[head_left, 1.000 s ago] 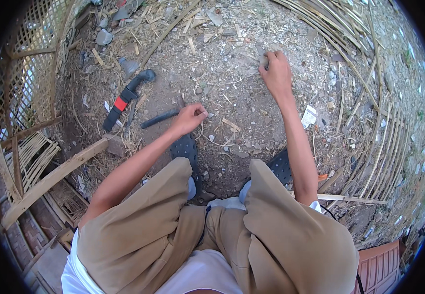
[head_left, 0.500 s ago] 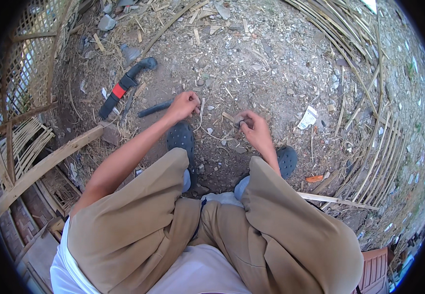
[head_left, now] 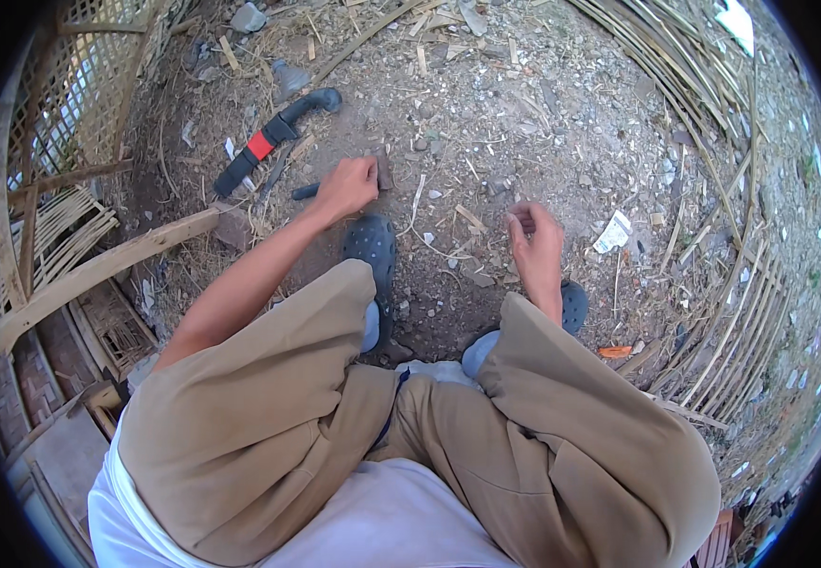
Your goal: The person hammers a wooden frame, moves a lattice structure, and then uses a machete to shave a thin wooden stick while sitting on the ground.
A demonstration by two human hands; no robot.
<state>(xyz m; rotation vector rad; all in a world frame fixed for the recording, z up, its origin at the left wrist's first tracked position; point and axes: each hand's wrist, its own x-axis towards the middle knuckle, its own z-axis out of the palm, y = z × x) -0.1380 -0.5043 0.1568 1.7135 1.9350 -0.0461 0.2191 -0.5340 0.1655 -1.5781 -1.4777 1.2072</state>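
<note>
Tan trousers (head_left: 259,417) filled the lower frame. Right hand (head_left: 535,241), right of centre: fingers loosely curled; whether they pinched anything could not be told. Left hand (head_left: 349,187), upper centre: curled over the dark-handled tool (head_left: 304,191), grip unclear. Black-and-red implement (head_left: 259,146) lay upper left.

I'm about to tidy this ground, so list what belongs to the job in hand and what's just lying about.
In the job, it seems:
- dark-handled tool, gripped by the left hand
- red-banded tool, perhaps; neither hand touches it

Likely just lying about:
- white scrap
- orange scrap
- grey stone
</note>
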